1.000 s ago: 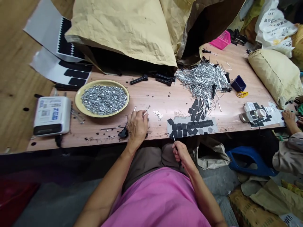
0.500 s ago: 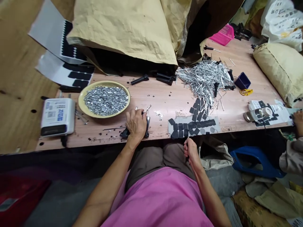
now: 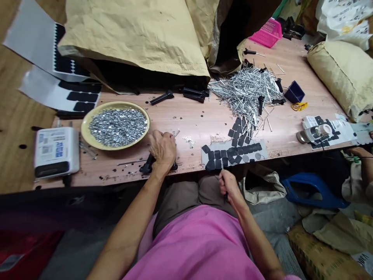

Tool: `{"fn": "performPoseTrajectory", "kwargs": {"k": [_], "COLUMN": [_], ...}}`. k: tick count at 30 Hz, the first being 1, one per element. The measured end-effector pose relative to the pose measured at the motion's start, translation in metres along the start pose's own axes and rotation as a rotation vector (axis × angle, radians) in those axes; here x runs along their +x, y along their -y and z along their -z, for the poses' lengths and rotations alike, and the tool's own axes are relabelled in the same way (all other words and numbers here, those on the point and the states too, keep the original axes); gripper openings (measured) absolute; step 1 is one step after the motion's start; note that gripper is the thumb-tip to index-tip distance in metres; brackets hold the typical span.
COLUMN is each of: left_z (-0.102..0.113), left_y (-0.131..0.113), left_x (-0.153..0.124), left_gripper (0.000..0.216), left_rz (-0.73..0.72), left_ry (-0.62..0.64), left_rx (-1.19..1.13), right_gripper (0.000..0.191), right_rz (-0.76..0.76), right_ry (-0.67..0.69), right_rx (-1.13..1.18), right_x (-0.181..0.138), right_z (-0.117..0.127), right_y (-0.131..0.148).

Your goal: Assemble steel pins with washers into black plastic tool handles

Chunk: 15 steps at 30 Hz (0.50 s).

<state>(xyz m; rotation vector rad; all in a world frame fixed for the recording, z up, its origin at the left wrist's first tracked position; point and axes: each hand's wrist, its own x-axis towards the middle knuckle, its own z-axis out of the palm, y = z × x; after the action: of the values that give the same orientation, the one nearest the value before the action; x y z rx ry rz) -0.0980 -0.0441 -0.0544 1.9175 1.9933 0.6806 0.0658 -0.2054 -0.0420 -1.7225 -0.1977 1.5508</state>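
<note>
Metal rod (image 3: pixel 222 165) now farther right

Pink basket (image 3: pixel 267 34), top right; white plastic bag (image 3: pixel 342 17), upper right corner; clear bottle (image 3: pixel 307 135), right; white box (image 3: pixel 55 149), left; blue stool (image 3: pixel 328 191), lower right.

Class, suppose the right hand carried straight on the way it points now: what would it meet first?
The right hand would likely meet the grey sheet first, at its black pads, though depth is hard to judge.
</note>
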Motion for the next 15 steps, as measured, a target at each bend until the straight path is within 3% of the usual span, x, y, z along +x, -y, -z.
{"fn": "performPoseTrajectory", "kwargs": {"k": [2, 4, 7, 9, 12, 15], "left_z": [0.005, 0.012, 0.024, 0.029, 0.03, 0.02], "left_y": [-0.004, -0.009, -0.019, -0.028, -0.044, -0.062], "left_x": [0.0, -0.003, -0.01, -0.017, -0.031, -0.051], "left_gripper": [0.018, 0.02, 0.02, 0.018, 0.014, 0.018], "left_rz": [-0.016, -0.037, -0.085, -0.118, -0.088, 0.107], "left_ry": [-0.018, -0.047, -0.091, -0.08, 0.058, 0.394], "left_rx": [-0.004, -0.012, -0.07, -0.172, -0.448, -0.802], "right_gripper": [0.027, 0.028, 0.033, 0.042, 0.049, 0.051], "right_rz": [0.001, 0.036, 0.101, 0.093, 0.118, 0.279], "right_ry": [0.035, -0.035, -0.318, -0.481, -0.718, -0.776], "right_rx": [0.006, 0.062, 0.149, 0.053, -0.235, -0.362], "right_x": [-0.004, -0.006, -0.003, 0.004, 0.011, 0.006], "right_z": [-0.001, 0.015, 0.07, 0.112, 0.149, 0.138], "right_y": [-0.008, -0.013, -0.017, -0.017, -0.012, -0.003]}}
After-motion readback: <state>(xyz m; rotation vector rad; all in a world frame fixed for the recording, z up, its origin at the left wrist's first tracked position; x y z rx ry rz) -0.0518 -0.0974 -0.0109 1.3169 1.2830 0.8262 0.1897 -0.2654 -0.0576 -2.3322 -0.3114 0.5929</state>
